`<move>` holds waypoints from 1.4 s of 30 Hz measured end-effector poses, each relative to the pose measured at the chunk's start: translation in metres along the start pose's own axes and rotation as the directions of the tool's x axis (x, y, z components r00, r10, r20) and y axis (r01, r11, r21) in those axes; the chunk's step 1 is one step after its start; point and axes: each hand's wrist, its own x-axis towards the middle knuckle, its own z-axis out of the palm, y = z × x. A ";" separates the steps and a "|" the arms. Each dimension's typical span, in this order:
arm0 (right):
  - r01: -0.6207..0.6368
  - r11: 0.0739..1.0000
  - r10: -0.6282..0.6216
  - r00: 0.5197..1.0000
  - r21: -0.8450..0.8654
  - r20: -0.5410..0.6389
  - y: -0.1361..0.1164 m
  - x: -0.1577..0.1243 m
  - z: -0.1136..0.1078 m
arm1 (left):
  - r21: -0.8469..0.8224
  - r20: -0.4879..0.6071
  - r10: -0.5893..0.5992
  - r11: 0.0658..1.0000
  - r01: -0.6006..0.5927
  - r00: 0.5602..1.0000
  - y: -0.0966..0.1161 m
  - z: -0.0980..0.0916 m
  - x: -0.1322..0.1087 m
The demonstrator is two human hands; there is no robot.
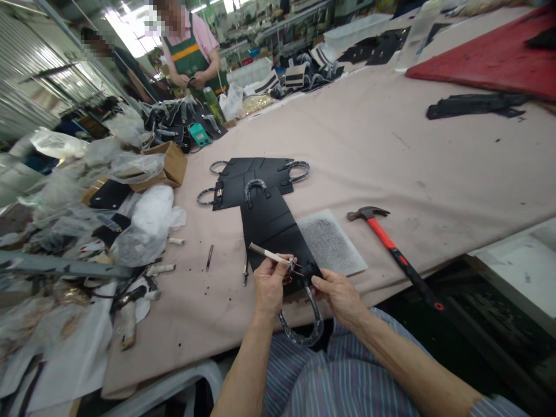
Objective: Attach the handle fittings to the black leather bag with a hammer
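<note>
Close in front of me, a black leather bag panel (274, 223) lies on the cloth-covered table, its near end reaching the edge. A looped handle (304, 339) in clear wrapping hangs from that end over my lap. My left hand (273, 284) is closed around a slim white tool (273, 255) with a grey end, held slantwise over the panel; a thin metal part shows by the fingers. With thumb and fingers, my right hand (341, 294) pinches the panel's near right corner beside the handle base. The fingers' undersides are hidden.
More black panels with wrapped handles (256, 174) lie beyond. Right of the panel are a speckled slab (332, 242) and a claw hammer (391, 246) overhanging the edge. Plastic bags (152, 220) clutter the left. A metal punch (209, 258) lies nearby. A person (191, 52) stands across the table.
</note>
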 end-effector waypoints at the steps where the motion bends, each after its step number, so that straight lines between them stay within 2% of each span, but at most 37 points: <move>1: 0.000 1.000 0.000 1.000 0.019 0.009 0.001 0.000 0.001 | -0.005 -0.012 -0.003 1.000 0.003 1.000 0.001 0.001 -0.001; 9: 0.003 0.989 -0.006 1.000 0.149 0.022 0.009 -0.001 0.008 | 0.063 -0.056 0.068 0.996 -0.064 0.996 0.010 0.006 -0.003; 18: -0.004 0.969 -0.005 0.999 0.245 0.033 0.009 -0.001 0.012 | 0.123 -0.031 0.152 0.981 -0.147 0.988 0.009 0.009 -0.001; 25: 0.090 0.979 -0.075 0.993 0.186 -0.089 0.016 -0.001 0.012 | 0.208 -0.018 0.179 0.963 -0.172 0.984 0.014 0.014 0.005; 31: 0.144 0.989 -0.148 0.983 -0.044 -0.112 0.014 -0.001 0.001 | 0.213 -0.016 0.161 0.965 -0.154 0.987 0.010 0.017 0.007; 38: 0.121 0.991 -0.117 0.990 0.049 -0.078 0.022 0.010 0.001 | 0.240 -0.015 0.172 0.957 -0.163 0.985 0.012 0.019 0.011; 42: 0.113 0.987 -0.106 0.992 0.114 -0.061 0.019 0.012 0.006 | 0.284 -0.005 0.131 0.951 -0.124 0.991 0.017 0.023 0.015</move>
